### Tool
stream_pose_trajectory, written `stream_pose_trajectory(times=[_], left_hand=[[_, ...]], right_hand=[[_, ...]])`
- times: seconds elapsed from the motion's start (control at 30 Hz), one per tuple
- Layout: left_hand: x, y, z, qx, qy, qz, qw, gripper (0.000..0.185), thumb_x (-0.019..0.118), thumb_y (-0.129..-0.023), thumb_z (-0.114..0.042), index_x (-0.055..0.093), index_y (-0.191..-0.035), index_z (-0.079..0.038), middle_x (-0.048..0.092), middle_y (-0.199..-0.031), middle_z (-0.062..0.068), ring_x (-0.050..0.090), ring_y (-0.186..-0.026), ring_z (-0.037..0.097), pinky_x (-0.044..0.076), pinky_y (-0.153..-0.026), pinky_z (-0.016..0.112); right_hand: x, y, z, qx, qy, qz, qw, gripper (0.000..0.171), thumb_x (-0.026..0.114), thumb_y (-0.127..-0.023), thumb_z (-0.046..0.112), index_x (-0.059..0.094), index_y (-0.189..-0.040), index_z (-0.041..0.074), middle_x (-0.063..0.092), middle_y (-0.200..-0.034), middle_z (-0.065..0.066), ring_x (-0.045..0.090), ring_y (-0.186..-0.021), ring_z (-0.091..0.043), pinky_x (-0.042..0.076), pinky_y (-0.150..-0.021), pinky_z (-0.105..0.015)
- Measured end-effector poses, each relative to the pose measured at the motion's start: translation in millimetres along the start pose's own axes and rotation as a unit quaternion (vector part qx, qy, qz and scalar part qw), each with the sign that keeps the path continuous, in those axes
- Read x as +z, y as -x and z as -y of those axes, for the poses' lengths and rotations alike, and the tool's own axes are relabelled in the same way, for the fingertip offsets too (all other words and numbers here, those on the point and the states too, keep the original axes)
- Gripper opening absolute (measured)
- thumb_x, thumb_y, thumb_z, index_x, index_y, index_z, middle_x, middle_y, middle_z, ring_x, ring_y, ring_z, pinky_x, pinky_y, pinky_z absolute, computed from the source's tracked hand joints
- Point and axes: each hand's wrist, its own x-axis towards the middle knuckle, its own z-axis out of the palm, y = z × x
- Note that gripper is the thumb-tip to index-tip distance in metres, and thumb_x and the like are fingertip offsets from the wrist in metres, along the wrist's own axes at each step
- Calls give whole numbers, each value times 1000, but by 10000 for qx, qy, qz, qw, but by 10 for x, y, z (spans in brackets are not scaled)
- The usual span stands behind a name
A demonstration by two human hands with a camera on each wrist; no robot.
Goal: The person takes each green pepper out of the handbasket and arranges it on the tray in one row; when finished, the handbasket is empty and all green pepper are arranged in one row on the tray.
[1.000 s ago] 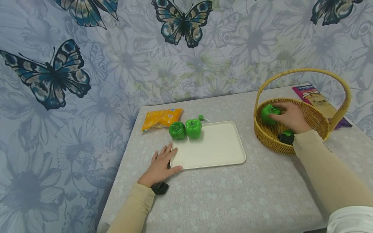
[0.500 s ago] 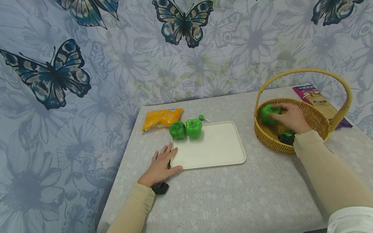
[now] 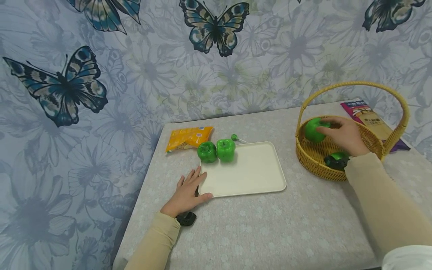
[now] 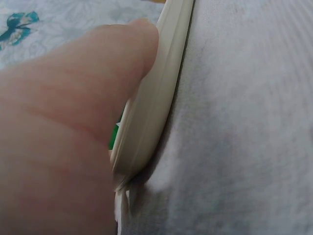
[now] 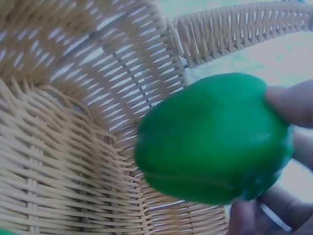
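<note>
In the head view my right hand (image 3: 345, 137) grips a green bell pepper (image 3: 314, 130) inside the wicker basket (image 3: 308, 161). The right wrist view shows the fingers and thumb around one end of this pepper (image 5: 210, 139), beside the woven wall. Lower in the basket lies another green item (image 3: 338, 154), partly hidden by the black wrist device. My left hand (image 3: 185, 193) spreads its fingers at the left edge of a cream tray (image 3: 249, 172), its thumb touching the near rim. Two green bell peppers, one darker (image 3: 207, 152) and one brighter (image 3: 225, 150), sit at the tray's far left corner.
An orange snack bag (image 3: 189, 138) lies behind the peppers. Beyond the tray's far edge is a small green ball on a white stick (image 3: 234, 137). Behind the basket lies a purple and tan packet (image 3: 369, 118). The basket's tall handle (image 3: 354, 83) arches over the right hand.
My right hand has shifted slightly to the right, and the pepper in its grip has tilted and risen a little. The left hand stays at the tray. The head view has shifted slightly.
</note>
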Motion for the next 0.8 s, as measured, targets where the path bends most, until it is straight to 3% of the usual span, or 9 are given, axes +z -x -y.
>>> stream_pose_trajectory(times=[0.2,0.5,0.67,0.8], left_hand=[[-17,15,-1,-45,-91,2,9999,84,48,-80,-71,27,-148,-25,9,-155,5,7,-140,29,3,-103,63],[-1,3,24,-24,-147,-40,9999,85,45,-80,-73,26,-148,-25,8,-155,4,7,-140,28,3,-103,63],[18,-2,26,-9,-92,-63,9999,85,45,-80,-73,26,-148,-25,8,-155,3,7,-140,28,2,-103,63],[24,-8,16,2,-85,-28,10000,85,45,-80,-73,26,-148,-25,7,-155,3,7,-140,28,2,-103,63]], right_hand=[[-73,118,201,-4,-22,46,10000,64,62,-80,55,54,-132,18,50,-128,-12,48,-106,-23,45,-76,-36],[-68,366,574,-601,-26,156,9981,51,66,-80,49,61,-124,23,54,-125,-3,47,-103,-16,42,-74,-31],[122,451,740,-1111,5,581,9921,43,69,-80,44,65,-117,22,58,-121,-1,51,-103,-16,45,-76,-29],[398,463,814,-1261,-63,969,9873,39,70,-79,44,67,-112,23,60,-115,0,51,-97,-17,46,-72,-32]])
